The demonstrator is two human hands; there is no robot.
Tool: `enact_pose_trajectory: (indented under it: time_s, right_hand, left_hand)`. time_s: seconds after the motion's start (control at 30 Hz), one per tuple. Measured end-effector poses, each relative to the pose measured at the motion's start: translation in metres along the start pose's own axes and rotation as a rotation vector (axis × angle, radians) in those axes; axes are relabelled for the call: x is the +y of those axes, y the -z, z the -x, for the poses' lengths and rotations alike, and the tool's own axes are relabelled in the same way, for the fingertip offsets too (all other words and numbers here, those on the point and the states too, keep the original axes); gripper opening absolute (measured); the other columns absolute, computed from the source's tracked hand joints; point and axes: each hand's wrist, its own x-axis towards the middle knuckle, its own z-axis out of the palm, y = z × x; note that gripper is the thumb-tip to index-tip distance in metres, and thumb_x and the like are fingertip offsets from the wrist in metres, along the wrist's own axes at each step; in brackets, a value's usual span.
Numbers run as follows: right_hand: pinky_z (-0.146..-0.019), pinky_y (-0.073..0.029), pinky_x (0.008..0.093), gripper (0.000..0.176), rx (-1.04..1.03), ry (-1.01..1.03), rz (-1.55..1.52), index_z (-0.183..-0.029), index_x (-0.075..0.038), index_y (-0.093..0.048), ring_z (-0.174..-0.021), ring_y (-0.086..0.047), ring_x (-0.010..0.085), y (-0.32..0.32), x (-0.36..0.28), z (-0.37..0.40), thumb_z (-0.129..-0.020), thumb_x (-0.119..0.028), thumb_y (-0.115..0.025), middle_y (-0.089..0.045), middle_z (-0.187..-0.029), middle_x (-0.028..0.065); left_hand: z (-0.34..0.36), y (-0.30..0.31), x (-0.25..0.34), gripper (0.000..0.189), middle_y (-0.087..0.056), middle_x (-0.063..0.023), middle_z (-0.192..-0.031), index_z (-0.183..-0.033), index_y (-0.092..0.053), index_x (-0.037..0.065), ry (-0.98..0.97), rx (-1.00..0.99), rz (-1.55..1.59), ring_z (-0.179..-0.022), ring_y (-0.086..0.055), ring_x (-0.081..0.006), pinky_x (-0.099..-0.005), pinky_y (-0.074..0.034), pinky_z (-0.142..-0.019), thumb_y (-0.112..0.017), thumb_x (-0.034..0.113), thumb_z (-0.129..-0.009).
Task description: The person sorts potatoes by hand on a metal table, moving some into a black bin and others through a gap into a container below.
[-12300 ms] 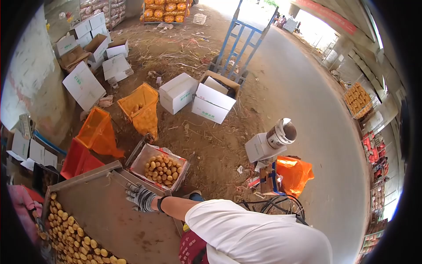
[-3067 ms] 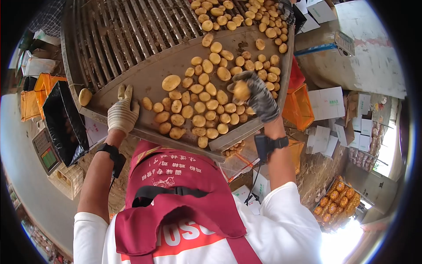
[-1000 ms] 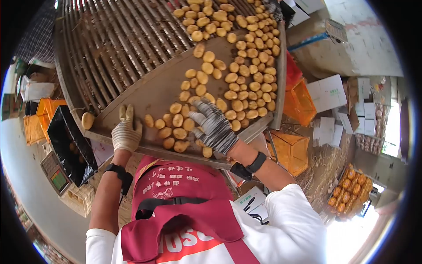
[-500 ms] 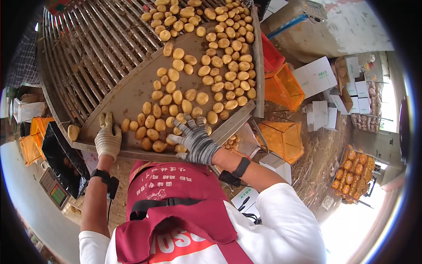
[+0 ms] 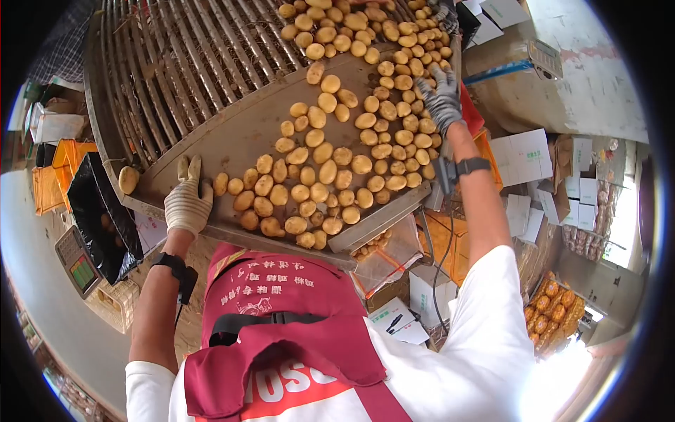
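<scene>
Many yellow potatoes (image 5: 328,172) lie spread over a metal sorting tray (image 5: 235,144). My left hand (image 5: 188,200), in a pale striped glove, rests on the tray's near left edge with its fingers stretched out and nothing held. A few potatoes sit just right of it, and a single potato (image 5: 129,180) lies to its left. Far out along the tray's right side is my right hand (image 5: 441,100), in a grey striped glove. Its fingers are spread against the outer potatoes there, without closing on any.
Metal bars (image 5: 190,63) run beyond the tray. At the far right corner another person's gloved hand (image 5: 447,15) shows. A black bag (image 5: 105,218) and a scale (image 5: 79,261) stand at left; a clear bag of potatoes (image 5: 383,246) hangs below the tray's opening. White boxes (image 5: 520,156) stand at right.
My right hand has moved from the near potatoes to the far right side of the tray. My left hand stays at the near left edge. The view has shifted somewhat.
</scene>
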Motion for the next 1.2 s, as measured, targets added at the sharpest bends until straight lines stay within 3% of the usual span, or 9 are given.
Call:
enact_pose_trajectory:
  time_s: [0.2,0.3,0.33,0.53,0.8,0.87,1.03,1.1,1.2]
  right_hand:
    - [-0.125,-0.023,0.0513,0.081,-0.054,-0.144,0.082,-0.16,-0.021,-0.032,-0.154,-0.019,0.0392,-0.013,-0.008,-0.085,-0.095,-0.062,-0.057,-0.016,-0.168,0.017]
    - [-0.123,-0.018,0.0629,0.083,-0.292,-0.279,0.242,-0.164,-0.027,-0.015,-0.156,-0.006,0.0409,-0.038,-0.033,-0.094,-0.097,-0.07,-0.04,-0.004,-0.171,0.0106]
    - [-0.122,-0.015,0.0648,0.086,-0.259,-0.251,0.353,-0.165,-0.028,-0.008,-0.156,-0.004,0.0402,-0.05,-0.043,-0.082,-0.097,-0.073,-0.033,-0.001,-0.172,0.0106]
    - [-0.122,-0.013,0.0648,0.087,-0.247,-0.212,0.258,-0.165,-0.028,-0.009,-0.157,-0.001,0.0392,-0.05,-0.032,-0.087,-0.096,-0.076,-0.033,0.001,-0.172,0.0098]
    - [-0.123,-0.015,0.0619,0.087,-0.25,-0.054,0.425,-0.163,-0.025,-0.017,-0.154,-0.013,0.0416,-0.045,-0.066,0.056,-0.095,-0.071,-0.045,-0.008,-0.17,0.0164]
    - [-0.122,-0.014,0.0636,0.094,-0.312,-0.043,0.303,-0.163,-0.021,-0.017,-0.154,-0.012,0.0428,-0.039,-0.079,0.086,-0.092,-0.073,-0.049,-0.007,-0.17,0.0172]
    - [-0.118,-0.013,0.0726,0.1,-0.158,0.129,0.222,-0.163,-0.014,-0.016,-0.155,-0.008,0.0446,-0.066,-0.092,0.162,-0.09,-0.075,-0.049,-0.006,-0.17,0.0178]
    - [-0.116,-0.01,0.075,0.098,-0.385,0.139,0.337,-0.163,-0.015,-0.019,-0.155,-0.008,0.0449,-0.048,-0.117,0.192,-0.09,-0.074,-0.05,-0.01,-0.169,0.0188]
    - [-0.116,-0.007,0.0758,0.095,-0.335,0.188,0.308,-0.162,-0.016,-0.022,-0.154,-0.008,0.0453,-0.062,-0.114,0.224,-0.091,-0.073,-0.05,-0.015,-0.168,0.0192]
  left_hand:
    - [-0.003,0.002,0.0,0.065,-0.034,-0.0253,-0.159,-0.155,-0.036,0.014,-0.012,0.015,0.015,-0.096,-0.071,-0.039,-0.0463,-0.057,-0.085,-0.055,0.027,-0.094]
    - [-0.004,0.001,0.0,0.066,-0.033,-0.0254,-0.159,-0.156,-0.035,0.014,-0.005,-0.003,0.03,-0.094,-0.071,-0.0389,-0.0459,-0.058,-0.083,-0.056,0.026,-0.094]
    - [-0.005,0.0,0.0,0.067,-0.033,-0.0254,-0.16,-0.156,-0.035,0.015,-0.012,0.004,0.034,-0.094,-0.071,-0.0389,-0.0457,-0.058,-0.082,-0.056,0.026,-0.093]
    - [-0.005,0.003,0.004,0.066,-0.033,-0.0241,-0.16,-0.156,-0.035,0.016,0.013,-0.016,0.014,-0.094,-0.071,-0.0392,-0.0465,-0.058,-0.082,-0.057,0.024,-0.093]
    - [-0.002,-0.004,0.001,0.065,-0.034,-0.0235,-0.16,-0.155,-0.038,0.016,-0.024,0.041,0.034,-0.102,-0.069,-0.0395,-0.0461,-0.057,-0.088,-0.057,0.024,-0.093]
    - [-0.003,-0.002,0.001,0.065,-0.034,-0.0233,-0.159,-0.155,-0.038,0.015,-0.031,0.053,0.027,-0.104,-0.069,-0.0394,-0.0462,-0.057,-0.089,-0.057,0.025,-0.093]
    - [0.002,0.0,0.002,0.065,-0.034,-0.0224,-0.16,-0.155,-0.039,0.016,-0.026,0.042,0.062,-0.107,-0.068,-0.039,-0.0464,-0.056,-0.092,-0.058,0.025,-0.093]
    - [0.0,-0.006,-0.002,0.065,-0.034,-0.0219,-0.16,-0.154,-0.039,0.016,-0.039,0.071,0.051,-0.107,-0.068,-0.0389,-0.0463,-0.056,-0.092,-0.058,0.025,-0.093]
    - [0.004,-0.005,0.001,0.064,-0.034,-0.0207,-0.16,-0.154,-0.039,0.016,-0.039,0.079,0.049,-0.107,-0.068,-0.0385,-0.0462,-0.055,-0.093,-0.057,0.025,-0.093]
